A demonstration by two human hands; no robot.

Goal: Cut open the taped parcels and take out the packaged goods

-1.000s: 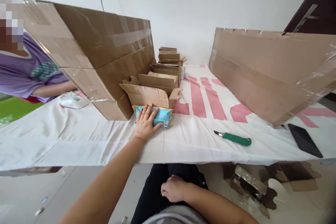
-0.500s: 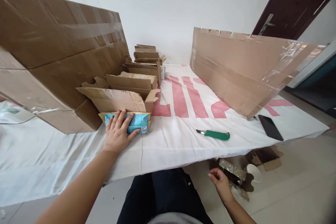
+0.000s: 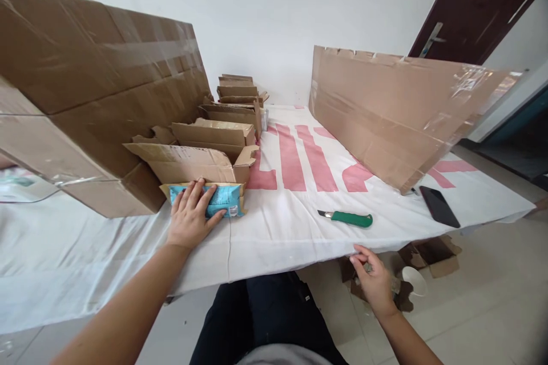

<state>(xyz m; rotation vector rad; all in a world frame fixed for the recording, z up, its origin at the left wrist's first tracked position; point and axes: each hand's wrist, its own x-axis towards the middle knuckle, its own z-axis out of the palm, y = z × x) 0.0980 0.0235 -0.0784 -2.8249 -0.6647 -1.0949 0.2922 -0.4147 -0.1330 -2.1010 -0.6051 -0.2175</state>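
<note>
My left hand (image 3: 190, 215) lies flat, fingers spread, on a blue packet (image 3: 223, 201) that sits in a small open cardboard box (image 3: 240, 203) on the white cloth. My right hand (image 3: 374, 278) hovers just below the table's front edge (image 3: 299, 262), fingers loosely apart and holding nothing, a short way beneath a green-handled knife (image 3: 349, 218) lying on the cloth.
A row of small folded cartons (image 3: 201, 154) runs back toward the wall. A big taped carton (image 3: 85, 85) stands left, a long cardboard sheet (image 3: 385, 108) right. A black phone (image 3: 439, 206) lies by it. Cardboard scraps (image 3: 432, 254) and a white cup (image 3: 414, 280) sit on the floor.
My right hand rose from my lap, swung right and came up to the table's front edge. The view turned right, and the person at left left the picture. My left hand stayed put.
</note>
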